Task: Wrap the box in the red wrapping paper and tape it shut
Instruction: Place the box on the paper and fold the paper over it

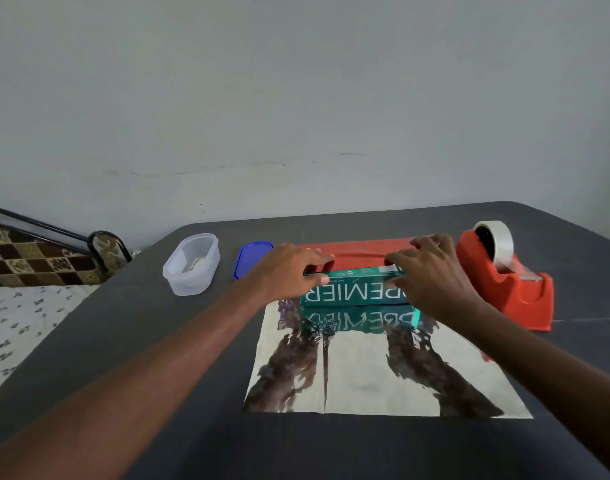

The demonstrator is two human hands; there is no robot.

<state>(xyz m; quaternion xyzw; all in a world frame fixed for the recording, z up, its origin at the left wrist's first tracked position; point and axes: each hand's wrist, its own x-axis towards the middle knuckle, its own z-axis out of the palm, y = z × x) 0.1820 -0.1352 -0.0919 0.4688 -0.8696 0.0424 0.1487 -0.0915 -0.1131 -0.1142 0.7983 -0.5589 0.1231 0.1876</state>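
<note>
A green box [352,289] with white letters lies on a sheet of wrapping paper [359,372], silver side up. The paper's far edge [357,252] is folded over toward the box and shows its red side. My left hand [289,270] holds that red flap at the box's left end, fingers curled over it and thumb on the box's front. My right hand [431,271] grips the flap at the box's right end the same way. A red tape dispenser [508,282] with a roll of clear tape stands just right of the box.
A clear plastic tub [191,264] and its blue lid [250,258] sit on the dark table [158,358] left of the paper. A wall runs right behind the table. A bed with a patterned cover [30,261] lies off the left edge.
</note>
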